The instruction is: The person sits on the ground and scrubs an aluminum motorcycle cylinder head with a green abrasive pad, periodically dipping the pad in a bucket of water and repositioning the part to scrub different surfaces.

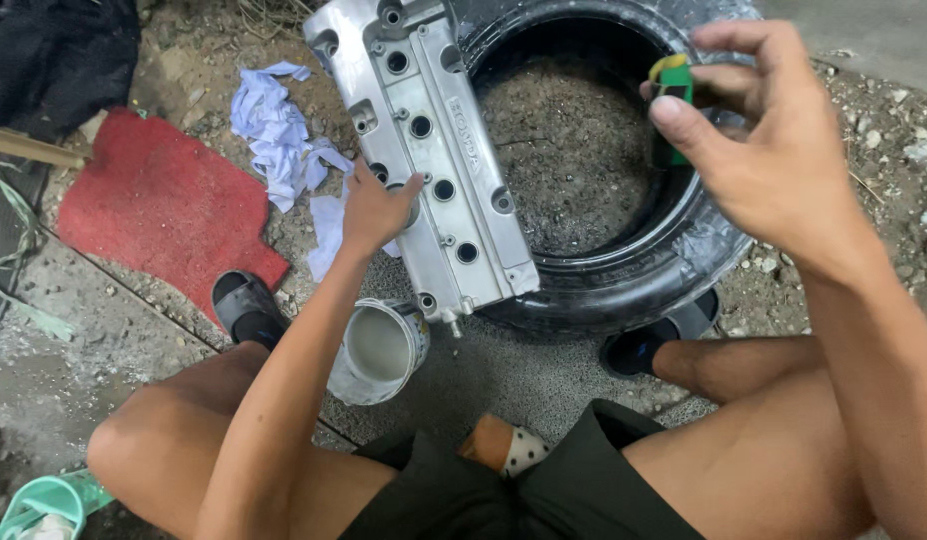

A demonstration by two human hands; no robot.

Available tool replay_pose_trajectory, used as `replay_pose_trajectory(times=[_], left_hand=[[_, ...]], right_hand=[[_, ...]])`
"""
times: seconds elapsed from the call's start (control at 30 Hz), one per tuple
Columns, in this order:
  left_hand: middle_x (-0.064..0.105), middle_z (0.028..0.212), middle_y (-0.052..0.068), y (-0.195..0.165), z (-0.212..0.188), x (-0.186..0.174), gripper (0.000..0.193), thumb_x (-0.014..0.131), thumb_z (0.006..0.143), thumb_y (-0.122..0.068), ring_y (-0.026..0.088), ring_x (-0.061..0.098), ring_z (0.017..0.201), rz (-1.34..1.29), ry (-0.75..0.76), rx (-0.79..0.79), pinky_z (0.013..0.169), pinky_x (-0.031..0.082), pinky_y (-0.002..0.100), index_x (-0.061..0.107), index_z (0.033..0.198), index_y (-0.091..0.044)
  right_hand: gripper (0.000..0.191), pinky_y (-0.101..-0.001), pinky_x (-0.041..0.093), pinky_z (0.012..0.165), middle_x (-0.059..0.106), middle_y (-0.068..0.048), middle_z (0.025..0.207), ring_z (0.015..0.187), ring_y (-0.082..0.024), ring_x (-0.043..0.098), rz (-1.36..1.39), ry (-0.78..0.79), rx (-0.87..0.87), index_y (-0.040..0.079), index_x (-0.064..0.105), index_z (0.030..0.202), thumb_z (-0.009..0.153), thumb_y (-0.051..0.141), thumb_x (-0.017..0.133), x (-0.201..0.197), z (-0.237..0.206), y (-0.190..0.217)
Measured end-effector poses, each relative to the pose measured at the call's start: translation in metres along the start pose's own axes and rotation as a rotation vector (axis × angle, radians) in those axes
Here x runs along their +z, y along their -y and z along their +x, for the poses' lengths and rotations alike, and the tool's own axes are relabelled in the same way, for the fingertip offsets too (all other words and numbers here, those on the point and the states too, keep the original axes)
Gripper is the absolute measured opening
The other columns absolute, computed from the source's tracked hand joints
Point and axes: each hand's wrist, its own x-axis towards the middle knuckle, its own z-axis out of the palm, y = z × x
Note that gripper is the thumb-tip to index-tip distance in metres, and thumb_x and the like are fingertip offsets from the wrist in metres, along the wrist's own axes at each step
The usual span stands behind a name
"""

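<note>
Head view: metal engine cover steadied on a tyre, green sponge pinched in the raised hand

Head view is taken from a seated person looking down between bare knees at rough, gravelly ground. Nearest, at 6 o'clock, dark shorts are seen, with a small tan and white spotted object (505,447) lying on them. Just beyond, near the centre, a small white paint can (378,350) is tipped on its side, its open mouth turned towards the viewer. Black sandals are worn on both feet, one at 8 o'clock (245,305) and one at 4 o'clock. At the lower left corner a pale green plastic item (45,505) is partly cut off.

Further out, the left hand (375,208) is laid on the near long edge of a silver engine valve cover (433,150), fingers spread and resting on the metal rather than closed around it. The cover is propped slantwise against the rim of a black tyre (623,270), which lies flat at 1 o'clock with gravel seen through its opening.

The right hand (773,150) is raised at 2 o'clock over the tyre, its grip closed on a green and yellow sponge (671,85) pinched between thumb and fingers.

At 11 o'clock crumpled white paper (278,135) lies beside the cover, and at 9 o'clock a red mat (163,205) is spread on the ground.
</note>
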Motion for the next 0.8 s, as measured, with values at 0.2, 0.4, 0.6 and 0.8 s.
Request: replay_pose_trajectory(times=[0.2, 0.4, 0.6, 0.8], left_hand=[[0.052, 0.138, 0.032, -0.032, -0.011, -0.025, 0.075, 0.075, 0.090, -0.032, 0.047, 0.050, 0.130, -0.045, -0.168, 0.390, 0.111, 0.039, 0.050, 0.041, 0.142, 0.011], [0.075, 0.111, 0.016, -0.121, -0.028, -0.047, 0.041, 0.063, 0.103, -0.034, 0.026, 0.072, 0.107, -0.606, 0.138, 0.375, 0.098, 0.057, 0.038, 0.067, 0.117, 0.004], [0.074, 0.107, 0.012, -0.180, -0.060, -0.068, 0.034, 0.069, 0.097, -0.030, 0.018, 0.075, 0.098, -1.099, 0.435, 0.271, 0.091, 0.064, 0.033, 0.065, 0.111, 0.001], [0.076, 0.104, 0.013, -0.170, -0.073, -0.074, 0.044, 0.073, 0.096, -0.024, 0.016, 0.074, 0.091, -0.877, 0.555, 0.228, 0.084, 0.064, 0.032, 0.067, 0.125, 0.008]], right_hand=[[0.022, -0.0314, 0.059, 0.096, 0.073, -0.012, 0.120, 0.113, -0.018, 0.072, -0.064, -0.008, -0.134, -0.001, 0.060, 0.120, 0.112, 0.013, 0.075, 0.007, -0.001, -0.022], [0.021, -0.0326, 0.058, 0.076, 0.077, -0.010, 0.100, 0.088, -0.018, 0.074, -0.155, -0.042, -0.109, 0.004, 0.073, 0.115, 0.105, 0.022, 0.074, 0.037, -0.002, -0.029], [0.029, -0.0399, 0.058, 0.084, 0.072, -0.017, 0.119, 0.101, -0.030, 0.069, -0.498, -0.093, -0.641, -0.002, 0.070, 0.115, 0.099, 0.020, 0.080, 0.063, -0.013, -0.022], [0.039, -0.0436, 0.056, 0.091, 0.069, -0.018, 0.123, 0.109, -0.035, 0.065, -0.467, -0.059, -0.696, -0.002, 0.064, 0.115, 0.090, 0.021, 0.083, 0.071, -0.031, -0.023]])
